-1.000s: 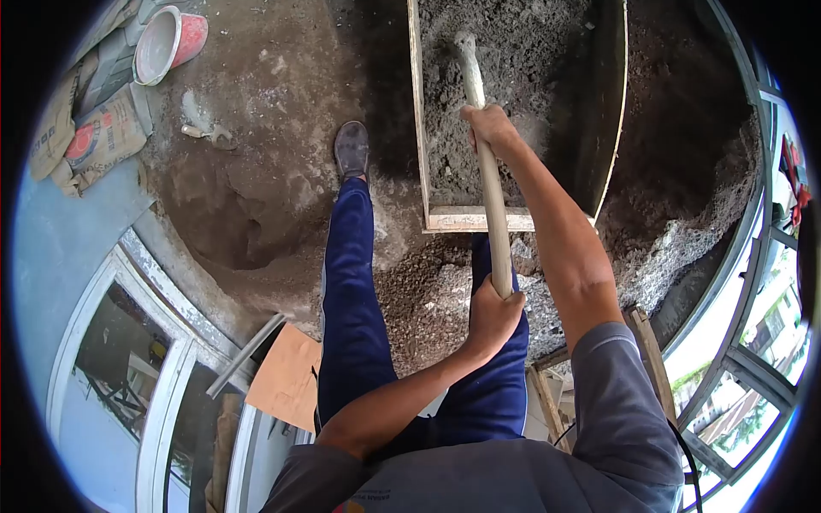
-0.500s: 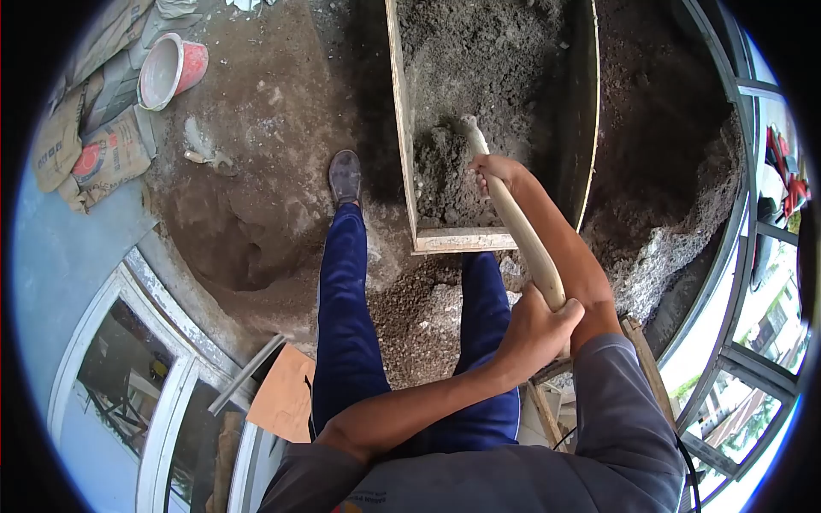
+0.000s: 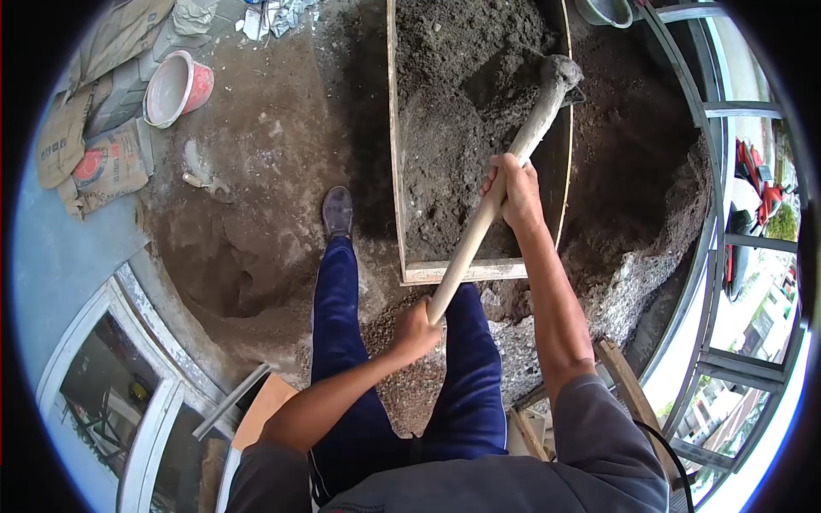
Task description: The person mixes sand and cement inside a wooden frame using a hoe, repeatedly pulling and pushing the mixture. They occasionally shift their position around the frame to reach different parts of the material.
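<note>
My left hand (image 3: 416,329) is closed round the lower end of a long wooden handle (image 3: 479,224). Farther up the same handle, my right hand (image 3: 516,192) grips it near its middle. The handle slants up to the right, and its mud-caked head (image 3: 561,70) is over the right side of a long wooden trough (image 3: 462,272). Grey, crumbly mix (image 3: 440,128) fills much of the trough. The tool's blade is mostly hidden behind the head.
A red-and-white bucket (image 3: 178,89) and paper cement sacks (image 3: 111,167) lie at the upper left. A trowel (image 3: 203,181) rests on the floor. Another bucket (image 3: 605,10) stands beyond the trough's right side. Wooden pieces (image 3: 629,393) are by my right elbow.
The tool's head has moved up and right across the trough. My left hand has swung left and down with the handle's end, and my right hand has shifted slightly right.
</note>
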{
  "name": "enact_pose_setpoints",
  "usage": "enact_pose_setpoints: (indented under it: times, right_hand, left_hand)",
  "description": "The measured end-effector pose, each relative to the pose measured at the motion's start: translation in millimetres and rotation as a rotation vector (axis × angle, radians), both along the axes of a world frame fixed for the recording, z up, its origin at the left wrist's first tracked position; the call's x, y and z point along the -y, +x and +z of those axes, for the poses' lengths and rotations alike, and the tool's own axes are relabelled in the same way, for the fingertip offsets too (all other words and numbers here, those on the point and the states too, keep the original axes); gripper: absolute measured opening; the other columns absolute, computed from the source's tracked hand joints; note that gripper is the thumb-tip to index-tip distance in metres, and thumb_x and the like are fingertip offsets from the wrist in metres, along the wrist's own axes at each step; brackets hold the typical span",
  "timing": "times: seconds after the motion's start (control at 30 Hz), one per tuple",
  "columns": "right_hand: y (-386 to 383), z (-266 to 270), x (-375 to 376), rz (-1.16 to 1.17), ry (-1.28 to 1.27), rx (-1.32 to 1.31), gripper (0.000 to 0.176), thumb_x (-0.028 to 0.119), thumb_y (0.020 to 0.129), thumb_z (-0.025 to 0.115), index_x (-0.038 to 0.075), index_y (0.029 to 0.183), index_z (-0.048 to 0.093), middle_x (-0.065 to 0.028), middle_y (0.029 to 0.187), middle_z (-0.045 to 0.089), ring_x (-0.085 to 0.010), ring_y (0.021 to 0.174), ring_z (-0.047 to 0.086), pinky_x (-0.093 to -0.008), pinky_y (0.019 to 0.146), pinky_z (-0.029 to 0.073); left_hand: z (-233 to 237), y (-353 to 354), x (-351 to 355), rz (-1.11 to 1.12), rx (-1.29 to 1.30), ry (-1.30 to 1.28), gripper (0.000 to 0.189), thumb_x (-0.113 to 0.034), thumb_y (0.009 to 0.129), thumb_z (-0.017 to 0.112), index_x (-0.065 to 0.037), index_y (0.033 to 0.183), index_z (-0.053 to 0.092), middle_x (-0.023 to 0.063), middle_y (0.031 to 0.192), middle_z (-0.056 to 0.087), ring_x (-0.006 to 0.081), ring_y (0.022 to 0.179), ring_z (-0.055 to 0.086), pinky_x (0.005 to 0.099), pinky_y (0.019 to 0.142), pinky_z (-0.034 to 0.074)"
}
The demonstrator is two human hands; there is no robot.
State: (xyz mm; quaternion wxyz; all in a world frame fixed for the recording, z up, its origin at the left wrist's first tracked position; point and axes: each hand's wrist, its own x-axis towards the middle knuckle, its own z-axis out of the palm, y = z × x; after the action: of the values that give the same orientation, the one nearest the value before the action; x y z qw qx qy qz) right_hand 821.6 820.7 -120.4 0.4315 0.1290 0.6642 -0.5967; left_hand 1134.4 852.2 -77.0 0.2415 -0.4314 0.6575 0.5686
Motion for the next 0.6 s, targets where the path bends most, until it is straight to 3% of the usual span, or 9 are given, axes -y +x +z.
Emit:
enact_pose_setpoints:
  times: [0.07,0.13,0.27,0.33,0.4,0.47,0.57,0.6]
  right_hand:
    - [-11.8,-8.6,14.6,-0.052,-0.047,-0.131,0.018,0.018,0.092,0.065,0.001,0.092,0.059,-0.0059,0.070,0.057,-0.0182,0.055,0.058,-0.0360,0.052,0.053]
    - [-28.7,14.2,35.0,-0.066,-0.056,-0.321,0.021,0.019,0.093,0.071,0.004,0.087,0.058,-0.0050,0.068,0.056,-0.0180,0.054,0.057,-0.0355,0.052,0.051]
    - [-69.9,57.7,77.2,-0.020,-0.074,-0.431,0.022,0.017,0.093,0.073,0.004,0.088,0.055,-0.0043,0.066,0.055,-0.0154,0.052,0.054,-0.0331,0.049,0.049]
    - [-79.5,48.4,93.5,0.032,-0.059,-0.415,0.025,0.021,0.093,0.074,0.004,0.091,0.056,-0.0039,0.067,0.055,-0.0153,0.050,0.054,-0.0330,0.047,0.049]
    - [-78.3,18.2,106.6,0.146,-0.025,-0.402,0.030,0.026,0.093,0.075,0.004,0.097,0.056,-0.0038,0.066,0.055,-0.0145,0.048,0.055,-0.0327,0.046,0.049]
    - [-70.7,-37.7,116.2,0.238,0.054,-0.331,0.030,0.026,0.093,0.074,0.003,0.098,0.055,-0.0037,0.066,0.057,-0.0142,0.048,0.056,-0.0335,0.043,0.050]
    - [-41.0,-113.3,115.9,0.385,0.232,-0.203,0.032,0.029,0.092,0.072,0.000,0.089,0.059,-0.0068,0.060,0.058,-0.0178,0.044,0.057,-0.0356,0.043,0.051]
    - [-31.6,-133.1,111.0,0.446,0.267,-0.174,0.033,0.030,0.092,0.072,-0.001,0.085,0.061,-0.0080,0.059,0.059,-0.0191,0.044,0.058,-0.0368,0.043,0.051]
  left_hand:
    - [-87.1,-15.4,-8.2,0.105,-0.022,-0.177,0.022,-0.007,0.079,0.069,-0.003,0.099,0.065,0.0214,0.089,0.073,0.0421,0.091,0.072,0.0561,0.085,0.055]
    - [-120.7,-50.6,-0.7,0.153,-0.195,-0.305,0.021,-0.005,0.077,0.068,-0.004,0.098,0.065,0.0188,0.083,0.071,0.0419,0.088,0.069,0.0537,0.084,0.050]
    - [-104.7,-97.5,25.3,0.108,-0.361,-0.175,0.022,-0.007,0.078,0.068,-0.001,0.098,0.063,0.0182,0.082,0.068,0.0404,0.082,0.067,0.0516,0.082,0.048]
    - [-91.6,-105.6,27.8,0.178,-0.387,-0.081,0.023,-0.008,0.080,0.067,0.001,0.100,0.062,0.0184,0.081,0.067,0.0384,0.077,0.067,0.0517,0.078,0.050]
    - [-81.9,-98.7,18.6,0.315,-0.377,0.061,0.024,-0.010,0.082,0.066,0.002,0.101,0.061,0.0184,0.078,0.065,0.0361,0.073,0.066,0.0514,0.073,0.052]
    - [-84.9,-89.9,15.7,0.347,-0.369,0.079,0.021,-0.011,0.083,0.065,0.003,0.099,0.060,0.0113,0.073,0.061,0.0252,0.066,0.063,0.0425,0.064,0.053]
    - [-88.8,-73.6,-10.2,0.524,-0.219,0.198,0.013,-0.007,0.083,0.064,0.000,0.090,0.057,0.0041,0.069,0.060,0.0139,0.055,0.059,0.0296,0.049,0.049]
    - [-83.4,-71.7,-23.0,0.575,-0.185,0.208,0.011,-0.006,0.084,0.063,0.001,0.090,0.056,0.0044,0.067,0.060,0.0138,0.054,0.060,0.0303,0.046,0.049]
